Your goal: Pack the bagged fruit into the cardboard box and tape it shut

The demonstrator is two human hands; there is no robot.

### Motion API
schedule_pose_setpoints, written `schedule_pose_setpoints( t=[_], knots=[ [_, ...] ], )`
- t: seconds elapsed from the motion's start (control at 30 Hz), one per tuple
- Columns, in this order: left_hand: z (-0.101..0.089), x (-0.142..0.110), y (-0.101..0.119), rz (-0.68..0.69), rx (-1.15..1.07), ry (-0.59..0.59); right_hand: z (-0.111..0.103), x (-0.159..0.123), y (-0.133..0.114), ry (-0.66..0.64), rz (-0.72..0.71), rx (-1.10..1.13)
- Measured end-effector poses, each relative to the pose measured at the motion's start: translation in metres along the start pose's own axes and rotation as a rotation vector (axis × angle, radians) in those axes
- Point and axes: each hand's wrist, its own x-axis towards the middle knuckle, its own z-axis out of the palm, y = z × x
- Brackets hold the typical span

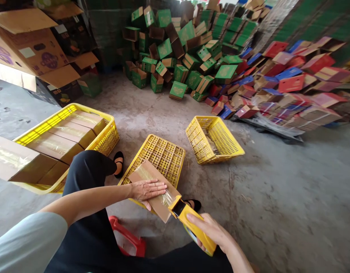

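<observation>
A flat-sided brown cardboard box [160, 206] rests at a slant on an upturned yellow plastic crate [163, 151] between my feet. My left hand [149, 190] lies flat on the box's top, fingers stretched out together over a strip of clear tape [167, 197]. In my right hand [210, 229] is a yellow tape dispenser [196, 223], fingers wrapped round its body. The dispenser's head meets the near right end of the box, where the tape strip runs. Part of the tape roll is hidden behind the dispenser and my fingers.
On the left, a yellow crate [108, 138] holds several taped cardboard boxes [75, 132]. Another yellow crate [226, 136] stands right of centre. Green cartons [177, 91] and red-blue cartons [291, 83] are heaped behind. A red plastic stool [129, 237] shows beneath me.
</observation>
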Motion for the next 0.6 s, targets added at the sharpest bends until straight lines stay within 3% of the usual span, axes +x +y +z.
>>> schedule_pose_setpoints(
  t=[0.27, 0.47, 0.6],
  knots=[
    [-0.003, -0.002, 0.007, -0.004, 0.008, 0.002, 0.001, 0.009, 0.003, 0.017, 0.059, -0.034],
    [-0.012, -0.002, 0.007, 0.01, -0.04, -0.015, 0.0, 0.005, 0.002, -0.045, 0.045, -0.006],
    [-0.016, 0.0, 0.003, 0.015, -0.081, -0.042, -0.003, 0.003, 0.001, -0.018, 0.025, 0.004]
  ],
)
